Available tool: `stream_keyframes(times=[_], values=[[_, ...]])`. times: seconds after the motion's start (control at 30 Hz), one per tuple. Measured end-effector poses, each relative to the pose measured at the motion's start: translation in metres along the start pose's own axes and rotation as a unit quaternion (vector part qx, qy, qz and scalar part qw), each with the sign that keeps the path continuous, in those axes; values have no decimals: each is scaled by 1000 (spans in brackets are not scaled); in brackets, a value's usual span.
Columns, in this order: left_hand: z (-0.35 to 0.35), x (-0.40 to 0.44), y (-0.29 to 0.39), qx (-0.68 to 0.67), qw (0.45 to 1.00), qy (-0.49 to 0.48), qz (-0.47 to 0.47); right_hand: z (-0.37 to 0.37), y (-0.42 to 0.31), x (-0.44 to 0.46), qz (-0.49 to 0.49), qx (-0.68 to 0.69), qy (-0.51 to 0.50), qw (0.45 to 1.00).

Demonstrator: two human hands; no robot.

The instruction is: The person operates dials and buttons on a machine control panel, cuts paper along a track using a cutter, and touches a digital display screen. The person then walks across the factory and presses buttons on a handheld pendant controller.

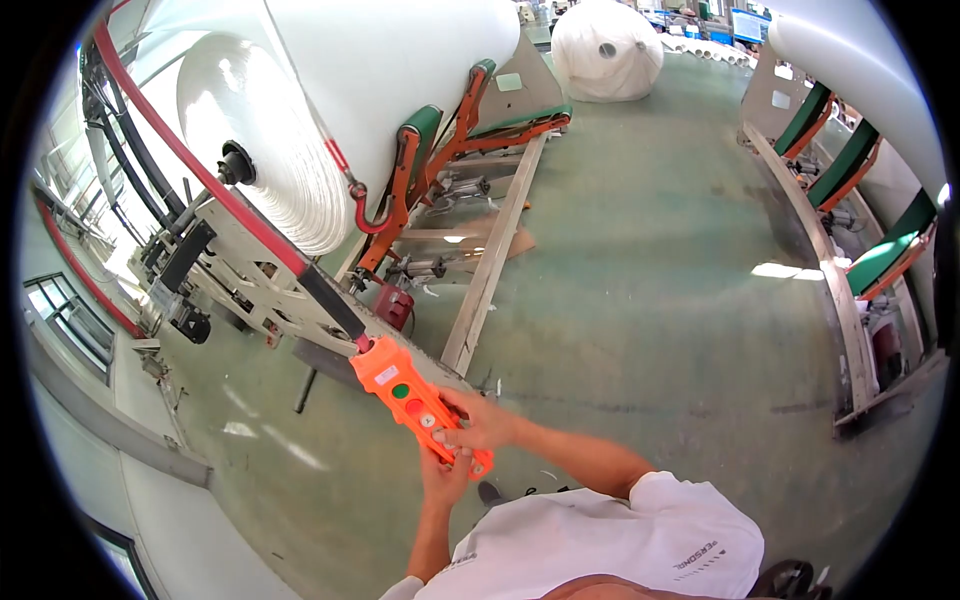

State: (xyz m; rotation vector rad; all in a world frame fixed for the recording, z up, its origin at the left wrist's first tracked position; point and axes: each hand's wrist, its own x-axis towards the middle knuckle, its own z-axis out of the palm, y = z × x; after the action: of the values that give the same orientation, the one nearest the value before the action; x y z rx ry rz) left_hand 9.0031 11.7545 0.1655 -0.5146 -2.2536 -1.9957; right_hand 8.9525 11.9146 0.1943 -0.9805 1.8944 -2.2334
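An orange hoist control pendant (385,372) is held in front of me, tilted, its green, red and pale buttons facing up. My left hand (446,478) is closed around its lower end from beneath. Gripping the pendant's side is my right hand (482,420), with its thumb lying over the lower buttons. A red and black cable (240,208) runs from the pendant's top to the upper left. Beyond it, a red lifting hook (372,212) hangs beside a large white roll (420,60) with a black core shaft (236,163).
Orange and green cradle arms (405,180) stand by the roll, above a metal floor rail (497,255). Another white roll (606,55) sits on the green floor (640,270) ahead. A second machine with green pads (845,165) lines the right side. Windows (68,318) are at left.
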Motion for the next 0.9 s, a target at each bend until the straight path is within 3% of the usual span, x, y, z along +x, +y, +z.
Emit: stream_keyframes(times=[0.4, 0.9], values=[[-3, -7, 2, -50, 998, -3, -39, 6, 2, -1, -16, -36, 6, 999], [-16, -13, -27, 2, 999, -7, -49, 10, 8, -2, -29, -39, 4, 999]])
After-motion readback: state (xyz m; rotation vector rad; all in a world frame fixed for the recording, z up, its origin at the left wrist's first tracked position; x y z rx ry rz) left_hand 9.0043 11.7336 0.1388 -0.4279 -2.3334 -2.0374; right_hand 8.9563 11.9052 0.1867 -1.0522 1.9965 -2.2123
